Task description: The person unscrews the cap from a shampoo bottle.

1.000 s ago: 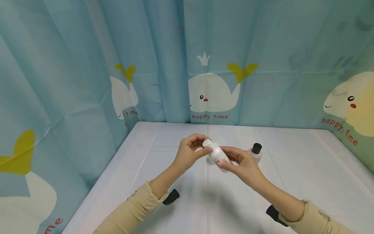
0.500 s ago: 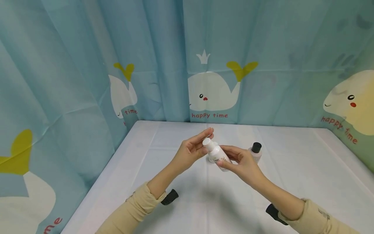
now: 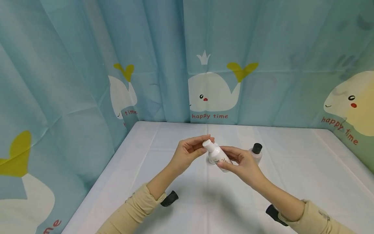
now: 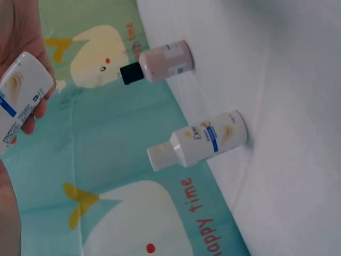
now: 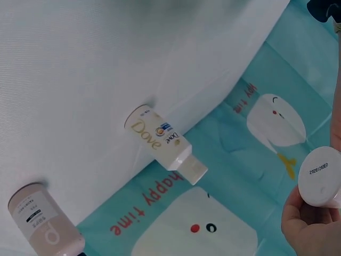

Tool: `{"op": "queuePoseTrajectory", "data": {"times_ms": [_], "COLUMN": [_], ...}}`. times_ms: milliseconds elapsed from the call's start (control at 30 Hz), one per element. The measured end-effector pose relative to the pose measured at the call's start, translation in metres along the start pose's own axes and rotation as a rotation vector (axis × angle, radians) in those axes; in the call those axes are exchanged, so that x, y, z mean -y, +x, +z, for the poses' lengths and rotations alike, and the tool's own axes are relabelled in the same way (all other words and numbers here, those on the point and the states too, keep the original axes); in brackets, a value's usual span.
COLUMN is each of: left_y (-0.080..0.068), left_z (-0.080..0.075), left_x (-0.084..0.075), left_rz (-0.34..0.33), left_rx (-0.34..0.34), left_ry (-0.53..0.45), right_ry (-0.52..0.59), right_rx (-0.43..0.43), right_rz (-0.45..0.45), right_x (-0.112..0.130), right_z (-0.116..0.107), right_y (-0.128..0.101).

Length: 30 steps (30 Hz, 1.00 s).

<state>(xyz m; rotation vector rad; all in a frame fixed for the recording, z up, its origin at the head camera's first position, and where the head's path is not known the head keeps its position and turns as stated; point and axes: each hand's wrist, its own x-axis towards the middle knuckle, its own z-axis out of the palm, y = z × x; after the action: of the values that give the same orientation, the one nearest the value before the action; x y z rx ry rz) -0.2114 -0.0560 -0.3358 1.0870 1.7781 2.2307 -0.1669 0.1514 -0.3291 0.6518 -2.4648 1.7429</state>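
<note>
My right hand (image 3: 243, 164) grips a small white lotion bottle (image 3: 219, 156) around its body, holding it tilted above the table with its white cap (image 3: 207, 145) toward the upper left. At that cap is my left hand (image 3: 188, 151), its thumb at the near side and its fingers curved behind. In the right wrist view the held bottle's round base (image 5: 319, 176) faces the camera. The left wrist view shows the back label of the held bottle (image 4: 24, 98). Behind it, a second white Dove bottle (image 5: 160, 137) stands upright, mostly hidden in the head view.
A pinkish bottle with a black cap (image 3: 256, 149) stands to the right, partly behind my right hand. All rests on a table with a white cloth (image 3: 163, 139). A blue curtain (image 3: 163, 81) with whale prints hangs along the back and left sides.
My left fingers straightened off the cap half a second ago, then came back down around it. My right hand and the bottle stay nearly in place.
</note>
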Motion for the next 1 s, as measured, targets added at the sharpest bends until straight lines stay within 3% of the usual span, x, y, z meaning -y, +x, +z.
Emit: {"op": "queuePoseTrajectory", "data": {"times_ms": [233,567,867,1000], "left_y": [0.001,0.004,0.009,0.007], "left_z": [0.001,0.010,0.016,0.013], "left_x": [0.000,0.003,0.005,0.005], "left_rz": [-0.049,-0.072,-0.082,-0.081], "left_rx": [-0.079,-0.104,-0.087,-0.049], "left_ry": [-0.021,-0.021,-0.033,-0.042], "right_ry": [0.012,0.019,0.030,0.030], "right_rx": [0.012,0.029,0.035,0.032], "right_rz": [-0.017,0.006,0.004,0.017], "right_x": [0.001,0.001,-0.001,-0.002], "right_z": [-0.001,-0.001,0.000,0.000], "right_y": [0.000,-0.003,-0.003,-0.005]}}
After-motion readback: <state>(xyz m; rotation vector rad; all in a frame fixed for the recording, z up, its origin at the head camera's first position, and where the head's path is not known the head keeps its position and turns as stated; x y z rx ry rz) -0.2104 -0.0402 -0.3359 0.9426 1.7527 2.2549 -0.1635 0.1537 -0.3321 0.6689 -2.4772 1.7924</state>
